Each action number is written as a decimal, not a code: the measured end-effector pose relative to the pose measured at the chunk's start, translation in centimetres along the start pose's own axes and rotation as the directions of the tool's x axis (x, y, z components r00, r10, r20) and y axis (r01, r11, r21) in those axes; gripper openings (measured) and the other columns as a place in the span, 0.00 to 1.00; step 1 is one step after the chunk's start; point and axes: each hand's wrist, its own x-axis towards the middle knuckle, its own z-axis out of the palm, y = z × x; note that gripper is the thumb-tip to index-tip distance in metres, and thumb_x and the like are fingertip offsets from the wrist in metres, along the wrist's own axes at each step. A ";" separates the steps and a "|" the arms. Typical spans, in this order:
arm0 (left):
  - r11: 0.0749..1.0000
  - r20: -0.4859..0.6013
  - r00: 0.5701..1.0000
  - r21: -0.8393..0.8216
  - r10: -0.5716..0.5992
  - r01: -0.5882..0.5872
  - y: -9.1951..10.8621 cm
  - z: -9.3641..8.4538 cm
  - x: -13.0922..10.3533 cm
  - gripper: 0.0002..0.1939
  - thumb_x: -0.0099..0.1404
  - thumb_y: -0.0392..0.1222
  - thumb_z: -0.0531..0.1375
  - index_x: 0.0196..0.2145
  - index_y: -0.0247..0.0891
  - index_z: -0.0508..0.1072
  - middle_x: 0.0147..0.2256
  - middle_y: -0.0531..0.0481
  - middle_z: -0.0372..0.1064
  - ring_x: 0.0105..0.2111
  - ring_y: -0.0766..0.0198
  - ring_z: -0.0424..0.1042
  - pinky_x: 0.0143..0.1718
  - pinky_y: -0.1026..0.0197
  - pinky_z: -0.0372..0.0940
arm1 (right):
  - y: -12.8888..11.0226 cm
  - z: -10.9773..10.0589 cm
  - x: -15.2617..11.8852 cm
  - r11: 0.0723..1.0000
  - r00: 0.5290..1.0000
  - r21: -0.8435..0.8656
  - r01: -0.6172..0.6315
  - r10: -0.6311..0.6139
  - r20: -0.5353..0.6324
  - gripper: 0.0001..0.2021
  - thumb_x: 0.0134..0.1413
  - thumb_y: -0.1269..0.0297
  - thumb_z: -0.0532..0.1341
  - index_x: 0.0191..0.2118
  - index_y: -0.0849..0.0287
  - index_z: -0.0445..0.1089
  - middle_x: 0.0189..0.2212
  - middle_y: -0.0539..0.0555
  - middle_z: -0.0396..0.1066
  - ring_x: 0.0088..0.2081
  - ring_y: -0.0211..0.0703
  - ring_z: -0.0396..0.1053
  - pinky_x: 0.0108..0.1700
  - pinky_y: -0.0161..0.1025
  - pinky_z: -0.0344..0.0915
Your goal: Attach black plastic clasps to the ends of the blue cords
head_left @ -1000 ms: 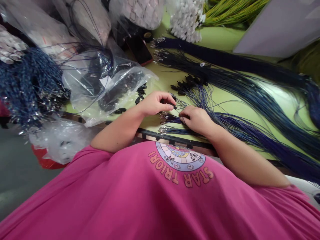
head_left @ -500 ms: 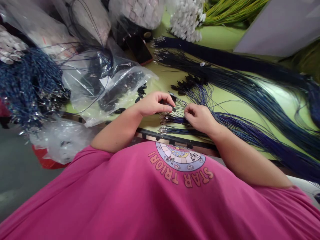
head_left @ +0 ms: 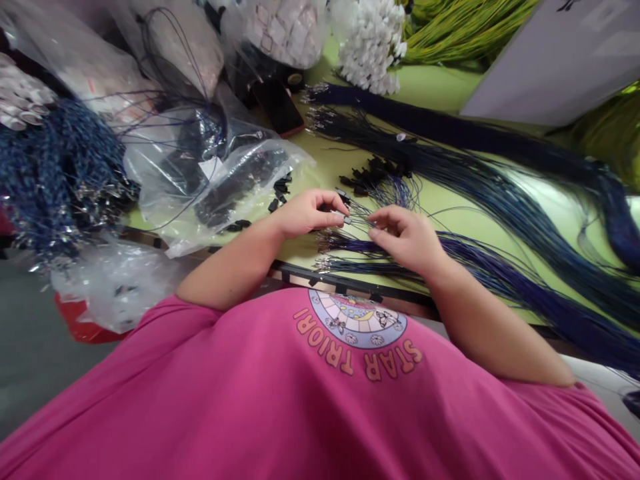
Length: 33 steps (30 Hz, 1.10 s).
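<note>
Near the table edge (head_left: pixel 300 272), left hand (head_left: pixel 307 213) faces right hand (head_left: pixel 411 241), apart.

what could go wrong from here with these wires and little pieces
The left hand just pinches a small piece, which could slip loose. Loose wires beyond the right hand cross each other and might tangle. Black pieces beside the plastic bag could get lost under it.

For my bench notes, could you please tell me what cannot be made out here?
Head view:
Small dark plastic-looking piece: shape mostly hidden by the bare left hand's fingers.
Bare right hand: whether it grips a thin wire, too small and blurred.
Long dark-blue wire bundle, lower right: one end cut off by right edge.
Crumpled clear plastic bag: contents obscured by creases and glare.
</note>
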 end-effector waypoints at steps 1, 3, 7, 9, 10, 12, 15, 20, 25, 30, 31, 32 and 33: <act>1.000 0.004 1.000 -0.016 -0.004 0.004 -0.1 0.1 0.0 0.14 0.53 0.43 0.67 0.36 0.33 0.74 0.26 0.51 0.72 0.20 0.76 0.61 0.22 0.69 0.54 | -0.1 0.2 -0.2 1.000 1.000 -0.006 0.019 -0.019 0.012 0.13 0.50 0.60 0.61 0.41 0.58 0.75 0.28 0.51 0.74 0.24 0.36 0.63 0.31 0.36 0.59; 1.000 0.007 1.000 -0.029 -0.008 0.008 -0.1 0.3 0.1 0.14 0.53 0.43 0.67 0.36 0.34 0.74 0.26 0.52 0.72 0.19 0.76 0.59 0.21 0.69 0.52 | -0.3 0.5 -0.4 1.000 0.999 0.009 0.014 -0.014 0.032 0.12 0.51 0.60 0.61 0.39 0.58 0.76 0.25 0.50 0.73 0.24 0.36 0.63 0.31 0.36 0.58; 0.999 0.012 1.000 -0.037 -0.020 0.021 0.1 0.6 0.1 0.13 0.53 0.41 0.66 0.36 0.33 0.73 0.29 0.50 0.74 0.22 0.75 0.63 0.23 0.69 0.53 | -0.3 0.1 0.0 0.963 0.988 0.225 -0.150 0.137 0.070 0.12 0.51 0.57 0.61 0.32 0.60 0.75 0.17 0.47 0.67 0.20 0.35 0.61 0.27 0.35 0.56; 0.998 0.002 0.999 -0.046 -0.037 0.037 0.1 0.7 0.0 0.13 0.53 0.40 0.66 0.36 0.33 0.72 0.30 0.49 0.74 0.20 0.76 0.60 0.21 0.69 0.51 | -0.3 -0.2 0.3 0.942 0.983 0.282 -0.183 0.180 0.037 0.11 0.50 0.57 0.61 0.29 0.61 0.74 0.17 0.47 0.67 0.20 0.34 0.59 0.26 0.35 0.56; 0.998 -0.004 0.999 -0.056 -0.042 0.042 0.1 0.7 0.1 0.13 0.53 0.40 0.66 0.36 0.34 0.72 0.30 0.50 0.74 0.19 0.77 0.58 0.21 0.69 0.50 | -0.3 -0.3 0.5 0.944 0.983 0.276 -0.179 0.182 0.018 0.11 0.49 0.58 0.61 0.28 0.61 0.74 0.17 0.48 0.67 0.21 0.34 0.59 0.27 0.35 0.56; 0.995 -0.013 0.999 -0.085 -0.048 0.047 0.0 0.7 0.1 0.13 0.53 0.40 0.65 0.36 0.34 0.72 0.29 0.50 0.74 0.17 0.78 0.54 0.19 0.69 0.48 | -0.2 -0.2 0.5 0.961 0.988 0.232 -0.151 0.154 0.007 0.10 0.49 0.59 0.61 0.27 0.61 0.74 0.19 0.49 0.69 0.23 0.35 0.60 0.28 0.35 0.57; 0.992 -0.023 0.999 -0.115 -0.047 0.044 -0.4 0.6 0.3 0.13 0.52 0.40 0.65 0.36 0.35 0.72 0.29 0.51 0.73 0.16 0.78 0.52 0.19 0.68 0.47 | -0.1 0.2 0.3 0.987 0.998 0.146 -0.065 0.064 0.014 0.12 0.51 0.58 0.60 0.30 0.61 0.76 0.24 0.51 0.73 0.27 0.38 0.66 0.32 0.36 0.60; 0.994 -0.027 0.999 -0.112 -0.018 0.015 -1.0 0.5 0.5 0.13 0.54 0.42 0.65 0.38 0.36 0.72 0.30 0.51 0.74 0.17 0.77 0.53 0.20 0.67 0.48 | 0.2 0.6 0.1 0.999 1.000 0.045 -0.006 0.006 -0.012 0.12 0.53 0.60 0.57 0.28 0.60 0.75 0.26 0.51 0.75 0.30 0.40 0.69 0.36 0.37 0.62; 0.997 -0.040 0.999 -0.072 -0.006 0.003 -0.6 0.6 0.4 0.12 0.54 0.41 0.65 0.37 0.35 0.72 0.28 0.52 0.73 0.19 0.77 0.56 0.22 0.67 0.51 | 0.3 0.7 0.2 0.998 0.999 0.054 -0.040 0.041 -0.011 0.13 0.54 0.59 0.57 0.27 0.60 0.74 0.23 0.50 0.72 0.28 0.39 0.66 0.34 0.36 0.61; 0.994 -0.076 0.995 0.086 0.070 -0.063 -0.5 1.3 0.6 0.13 0.51 0.42 0.67 0.34 0.34 0.75 0.29 0.52 0.72 0.26 0.72 0.65 0.31 0.65 0.60 | 0.1 1.4 0.2 1.000 0.999 0.008 -0.003 0.003 0.040 0.13 0.56 0.60 0.56 0.27 0.60 0.73 0.22 0.49 0.70 0.27 0.37 0.64 0.33 0.35 0.59; 0.992 -0.071 0.994 0.102 0.080 -0.072 -0.6 1.5 0.6 0.13 0.51 0.42 0.67 0.33 0.33 0.75 0.29 0.52 0.72 0.27 0.71 0.65 0.32 0.65 0.61 | 0.0 1.6 0.2 1.000 0.999 -0.004 0.002 -0.002 0.054 0.13 0.56 0.61 0.55 0.27 0.60 0.73 0.22 0.49 0.70 0.27 0.37 0.64 0.33 0.35 0.59; 0.991 -0.065 0.994 0.113 0.086 -0.078 -0.6 1.6 0.7 0.13 0.51 0.43 0.67 0.33 0.33 0.75 0.29 0.51 0.72 0.27 0.71 0.66 0.33 0.64 0.62 | 0.0 1.7 0.3 1.000 0.998 -0.014 0.009 -0.008 0.064 0.13 0.57 0.61 0.55 0.27 0.60 0.73 0.22 0.49 0.70 0.27 0.37 0.64 0.33 0.35 0.58; 0.989 -0.064 0.994 0.123 0.088 -0.080 -0.7 1.7 0.7 0.13 0.51 0.43 0.67 0.33 0.33 0.75 0.29 0.51 0.72 0.27 0.71 0.66 0.33 0.64 0.62 | 0.0 1.8 0.3 1.000 0.998 -0.021 0.014 -0.013 0.069 0.13 0.57 0.62 0.55 0.27 0.60 0.73 0.22 0.49 0.70 0.27 0.37 0.64 0.33 0.35 0.58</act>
